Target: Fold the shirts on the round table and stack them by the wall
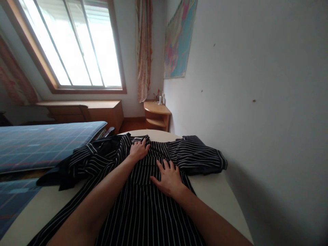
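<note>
A black dress with thin white stripes (151, 212) lies spread on a pale round-edged table (217, 198), its collar at the far end. Just below the collar, my left hand (139, 150) rests on the fabric with its fingers stretched out. My right hand (169, 177) lies flat on the bodice near the waist, fingers spread. The right sleeve (202, 157) reaches out toward the wall, while the left sleeve (89, 159) is bunched and folded. Dark cloth (68, 172) shows around that left sleeve. The dress's lower end runs out of view beneath my arms.
A blue plaid mattress (51, 143) adjoins the table on the left. The white wall (269, 136) stands close on the right, with a map (179, 44) on it. Beyond are a corner shelf (157, 108), a wooden desk (102, 104) and a bright window (77, 44).
</note>
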Motion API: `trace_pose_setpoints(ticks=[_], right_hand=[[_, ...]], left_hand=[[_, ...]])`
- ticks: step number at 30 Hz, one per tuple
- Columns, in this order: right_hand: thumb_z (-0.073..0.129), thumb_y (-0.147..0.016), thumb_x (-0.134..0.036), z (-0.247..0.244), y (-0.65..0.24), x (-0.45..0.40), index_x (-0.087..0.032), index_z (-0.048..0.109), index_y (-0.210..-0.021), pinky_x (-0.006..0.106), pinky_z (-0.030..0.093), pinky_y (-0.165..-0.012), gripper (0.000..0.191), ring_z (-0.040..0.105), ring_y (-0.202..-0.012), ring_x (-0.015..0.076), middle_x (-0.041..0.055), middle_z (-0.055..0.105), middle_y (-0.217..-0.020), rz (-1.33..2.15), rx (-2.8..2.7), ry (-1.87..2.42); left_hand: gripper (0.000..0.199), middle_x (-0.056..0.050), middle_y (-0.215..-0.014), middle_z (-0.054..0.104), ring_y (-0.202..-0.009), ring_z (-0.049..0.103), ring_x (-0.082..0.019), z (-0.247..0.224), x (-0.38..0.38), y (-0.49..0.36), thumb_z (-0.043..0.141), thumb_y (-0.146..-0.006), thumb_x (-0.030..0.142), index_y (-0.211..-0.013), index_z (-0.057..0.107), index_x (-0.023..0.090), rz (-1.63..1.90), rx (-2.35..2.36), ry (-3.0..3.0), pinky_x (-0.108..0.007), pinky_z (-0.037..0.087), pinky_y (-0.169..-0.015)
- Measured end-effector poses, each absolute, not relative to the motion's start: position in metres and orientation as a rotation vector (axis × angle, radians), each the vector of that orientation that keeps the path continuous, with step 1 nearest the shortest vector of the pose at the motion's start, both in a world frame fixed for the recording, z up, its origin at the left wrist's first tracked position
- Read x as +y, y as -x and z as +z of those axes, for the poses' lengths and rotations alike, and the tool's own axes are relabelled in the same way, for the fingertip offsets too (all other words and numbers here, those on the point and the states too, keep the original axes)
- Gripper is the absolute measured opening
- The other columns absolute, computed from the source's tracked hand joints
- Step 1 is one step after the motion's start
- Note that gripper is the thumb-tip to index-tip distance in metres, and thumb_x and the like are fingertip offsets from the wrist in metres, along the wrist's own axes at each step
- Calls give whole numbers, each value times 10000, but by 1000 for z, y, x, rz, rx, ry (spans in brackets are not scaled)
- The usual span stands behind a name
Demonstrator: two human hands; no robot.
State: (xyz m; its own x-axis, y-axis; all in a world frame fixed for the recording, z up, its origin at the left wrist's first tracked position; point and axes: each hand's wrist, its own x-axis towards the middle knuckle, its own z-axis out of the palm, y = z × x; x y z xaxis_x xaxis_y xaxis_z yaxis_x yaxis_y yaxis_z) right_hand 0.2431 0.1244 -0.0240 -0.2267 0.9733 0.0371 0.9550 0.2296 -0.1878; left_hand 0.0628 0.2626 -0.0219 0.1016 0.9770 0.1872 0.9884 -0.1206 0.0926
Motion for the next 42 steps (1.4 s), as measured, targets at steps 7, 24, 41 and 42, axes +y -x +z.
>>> trace_pose_setpoints(ticks=[7, 24, 41, 42], right_hand=[[359, -954, -635, -4, -243, 130, -182, 526, -1403, 487, 337, -995, 659, 542, -1144, 337, 177, 643, -1234, -15, -2310, 1801], [313, -943, -674, -24, -240, 241, -149, 285, -1557, 516, 195, -1142, 808, 210, -1465, 396, 179, 256, -1609, 309, -2190, 2031], [311, -984, -554, -38, -238, 256, -159, 475, -1454, 450, 184, -1142, 635, 278, -1436, 334, 132, 359, -1571, 32, -1982, 1963], [318, -994, -508, -35, -236, 253, -161, 517, -1412, 433, 222, -1124, 578, 342, -1394, 313, 132, 421, -1531, -31, -1999, 1899]], left_hand=[[468, -181, -1085, 676, -1018, 663, -333, -15, 262, -57, 239, -1029, 403, -1282, 574, 195, -228, -1934, 2293, -446, 495, -837], [543, -156, -1468, 504, -1357, 444, -315, -34, 288, -37, 384, -945, 235, -1482, 374, 150, -275, -1779, 2541, -516, 359, -1068], [403, -144, -1345, 584, -1236, 526, -311, -23, 249, -73, 395, -972, 326, -1306, 564, 177, -520, -1898, 2251, -453, 392, -1026], [410, -146, -1318, 603, -1210, 547, -315, -25, 242, -73, 392, -978, 347, -1314, 557, 177, -513, -1923, 2248, -461, 402, -1013]])
